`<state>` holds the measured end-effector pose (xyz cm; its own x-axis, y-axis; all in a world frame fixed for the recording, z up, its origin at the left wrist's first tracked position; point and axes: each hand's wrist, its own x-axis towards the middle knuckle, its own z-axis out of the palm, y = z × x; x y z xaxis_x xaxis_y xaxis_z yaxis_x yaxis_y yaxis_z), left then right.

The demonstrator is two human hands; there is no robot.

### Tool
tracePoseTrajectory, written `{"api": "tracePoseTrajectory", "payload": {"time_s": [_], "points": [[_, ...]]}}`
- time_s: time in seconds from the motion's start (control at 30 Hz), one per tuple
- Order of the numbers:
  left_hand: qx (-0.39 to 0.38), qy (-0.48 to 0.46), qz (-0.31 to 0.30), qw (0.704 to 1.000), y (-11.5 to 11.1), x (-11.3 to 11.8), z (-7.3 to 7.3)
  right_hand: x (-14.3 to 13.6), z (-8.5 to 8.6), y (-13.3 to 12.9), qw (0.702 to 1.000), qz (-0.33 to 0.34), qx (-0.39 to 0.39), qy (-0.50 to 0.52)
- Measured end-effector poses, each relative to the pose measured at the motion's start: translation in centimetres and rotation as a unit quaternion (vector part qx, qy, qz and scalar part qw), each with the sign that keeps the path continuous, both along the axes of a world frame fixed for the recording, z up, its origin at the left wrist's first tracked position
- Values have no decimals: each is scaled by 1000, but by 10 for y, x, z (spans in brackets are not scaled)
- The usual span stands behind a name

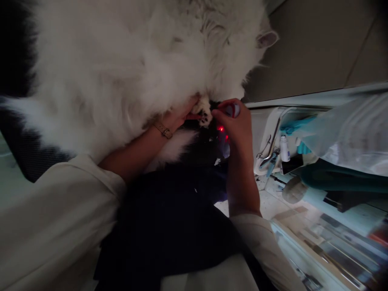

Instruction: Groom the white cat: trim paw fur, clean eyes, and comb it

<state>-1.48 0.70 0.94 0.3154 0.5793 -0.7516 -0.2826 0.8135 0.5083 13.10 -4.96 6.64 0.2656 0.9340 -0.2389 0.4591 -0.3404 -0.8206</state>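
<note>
Head view: left hand (191, 111), grip clasping white-furred, dark-padded paw (204, 114) of fluffy white animal (121, 64); right hand (241, 125), grip around small rounded white-and-red object (233, 110); paw between both hands. White cylindrical bottle (284, 148) in white plastic tray (269, 123), at right.

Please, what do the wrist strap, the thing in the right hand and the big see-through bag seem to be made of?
Wrist strap: perhaps leather, dull brown, with a metal-looking buckle.
Held thing: possibly hard plastic; its end looks smooth, but the right hand hides much.
Bag: probably thin plastic film, slightly shiny, with pale folds.
</note>
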Motion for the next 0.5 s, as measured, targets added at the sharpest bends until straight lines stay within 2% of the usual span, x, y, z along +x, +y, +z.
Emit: {"api": "tracePoseTrajectory", "payload": {"time_s": [0.1,0.17,0.23,0.33,0.43,0.5], "points": [[17,-12,-14,1000,-1,2,-6,-5,22,-4,986,-96,106,86],[23,-14,-16,1000,-1,5,-9,-12,39,-8,957,-133,221,136],[26,-11,-10,1000,-2,8,-10,-20,52,-10,921,-119,338,152],[37,-11,2,999,-4,11,-12,-32,62,-12,882,-67,459,91],[56,-27,6,998,-6,11,-13,-44,61,-11,865,-67,498,13],[60,-32,9,998,-7,10,-12,-52,59,-9,859,-70,507,18]]}}
